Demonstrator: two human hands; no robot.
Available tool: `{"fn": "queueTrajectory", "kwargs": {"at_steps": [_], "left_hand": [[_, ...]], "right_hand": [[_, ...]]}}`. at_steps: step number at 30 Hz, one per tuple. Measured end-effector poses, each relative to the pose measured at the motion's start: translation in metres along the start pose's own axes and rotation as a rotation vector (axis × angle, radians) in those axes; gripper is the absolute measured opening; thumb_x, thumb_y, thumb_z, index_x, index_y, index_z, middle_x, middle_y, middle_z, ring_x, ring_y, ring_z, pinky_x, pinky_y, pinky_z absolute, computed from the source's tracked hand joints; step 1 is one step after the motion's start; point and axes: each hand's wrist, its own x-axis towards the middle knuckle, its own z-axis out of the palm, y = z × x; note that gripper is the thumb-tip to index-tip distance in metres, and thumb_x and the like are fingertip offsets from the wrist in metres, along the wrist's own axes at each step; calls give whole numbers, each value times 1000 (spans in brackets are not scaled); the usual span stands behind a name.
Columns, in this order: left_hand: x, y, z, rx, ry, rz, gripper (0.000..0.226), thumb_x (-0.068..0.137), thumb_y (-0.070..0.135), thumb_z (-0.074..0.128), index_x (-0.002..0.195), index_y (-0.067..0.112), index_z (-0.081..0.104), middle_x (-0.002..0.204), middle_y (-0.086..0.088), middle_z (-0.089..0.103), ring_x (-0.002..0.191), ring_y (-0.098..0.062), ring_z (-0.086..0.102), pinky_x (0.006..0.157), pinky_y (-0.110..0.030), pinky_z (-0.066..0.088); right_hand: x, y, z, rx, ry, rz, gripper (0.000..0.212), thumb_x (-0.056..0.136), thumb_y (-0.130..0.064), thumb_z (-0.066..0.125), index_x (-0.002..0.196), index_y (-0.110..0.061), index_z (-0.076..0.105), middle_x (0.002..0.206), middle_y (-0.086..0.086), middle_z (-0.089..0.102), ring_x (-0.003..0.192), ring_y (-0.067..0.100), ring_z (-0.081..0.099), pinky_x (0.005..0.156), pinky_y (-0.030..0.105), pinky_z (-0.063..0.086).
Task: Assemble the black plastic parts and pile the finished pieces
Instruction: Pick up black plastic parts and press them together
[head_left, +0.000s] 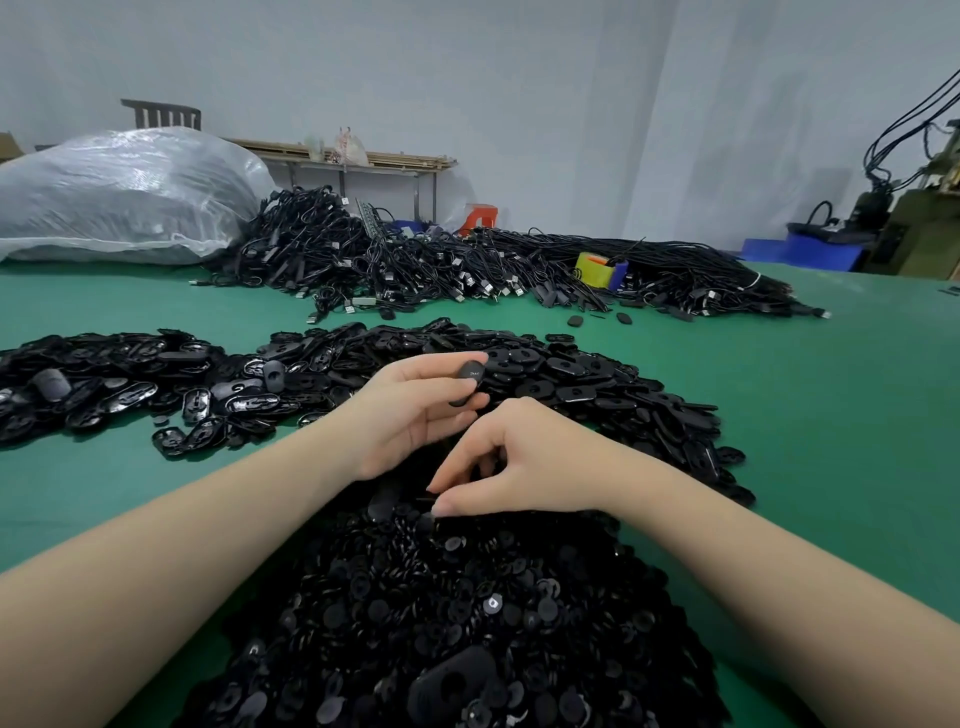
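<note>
1. The matte black oval plastic shell has a smooth rounded top with a faint pale marking, and it is raised above the middle of the green table.
2. The left hand pinches this shell between thumb and curled fingers.
3. The right hand reaches down with fingers bent, fingertips meeting at the near heap of small round black plastic discs; whether it has hold of a disc I cannot tell.
4. Beyond the hands lies a wide mound of black oval plastic shells, and to the left a flatter spread of glossy black oval trays.
5. Farther back sit a tangle of black cables with plugs, a yellow and blue tape roll and a big clear plastic sack.
6. Both forearms cross the disc heap and cover part of it.
</note>
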Motion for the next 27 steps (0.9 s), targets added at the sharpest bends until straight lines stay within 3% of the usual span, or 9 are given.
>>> {"fn": "queueTrajectory", "kwargs": {"at_steps": [4, 9, 15, 17, 19, 22, 25, 27], "left_hand": [[0, 0, 5, -23, -15, 18, 29, 92, -3, 56, 108, 14, 73, 82, 2, 72, 80, -14, 73, 68, -24, 59], [3, 6, -4, -106, 74, 57, 29, 92, -4, 57, 104, 15, 74, 82, 0, 74, 78, -13, 73, 64, -20, 58], [3, 4, -7, -121, 97, 77, 29, 92, -3, 58, 109, 14, 73, 84, 0, 72, 79, -13, 73, 65, -20, 57], [3, 4, -6, -129, 90, 80, 29, 92, -3, 58, 110, 14, 73, 84, -1, 73, 79, -13, 73, 65, -20, 57], [3, 3, -4, -135, 91, 74, 29, 92, -3, 58, 110, 13, 73, 83, 0, 73, 78, -13, 73, 64, -20, 57], [3, 1, -3, -124, 99, 68, 27, 91, -3, 59, 108, 14, 73, 81, 1, 73, 77, -13, 73, 62, -19, 57], [3, 0, 0, -120, 79, 61, 27, 92, -2, 59, 109, 15, 73, 81, 3, 72, 79, -12, 73, 63, -19, 57], [3, 0, 2, -146, 65, 52, 27, 92, -1, 59, 108, 15, 74, 81, 3, 72, 79, -13, 73, 65, -19, 57]], "right_hand": [[0, 2, 0, 33, 46, -7, 4, 81, -35, 79, 85, -34, 78, 67, -24, 64, 63, -1, 54, 58, 9, 39], [2, 3, 1, -123, 175, -41, 6, 82, -30, 78, 86, -33, 73, 65, -37, 54, 60, 2, 49, 58, 12, 37], [2, 7, 0, -173, 343, -25, 6, 85, -23, 74, 90, -26, 76, 66, -31, 57, 64, -6, 50, 61, 10, 34], [4, 7, -2, -195, 369, -47, 7, 85, -25, 73, 91, -26, 77, 81, -21, 64, 73, -10, 50, 69, 12, 35], [2, 5, -5, -123, 257, -69, 8, 80, -35, 78, 86, -30, 78, 86, -15, 66, 79, -6, 52, 69, 11, 36], [-1, -1, -5, -62, -51, -19, 20, 72, -50, 81, 85, -36, 78, 80, -19, 67, 73, -2, 54, 64, 12, 41], [-1, -3, -2, -75, -93, -28, 13, 78, -43, 79, 86, -32, 78, 81, -16, 69, 75, -3, 55, 67, 11, 42], [0, -2, -1, -70, -87, -25, 10, 81, -40, 77, 86, -31, 79, 83, -11, 71, 77, 6, 58, 69, 20, 47]]}}
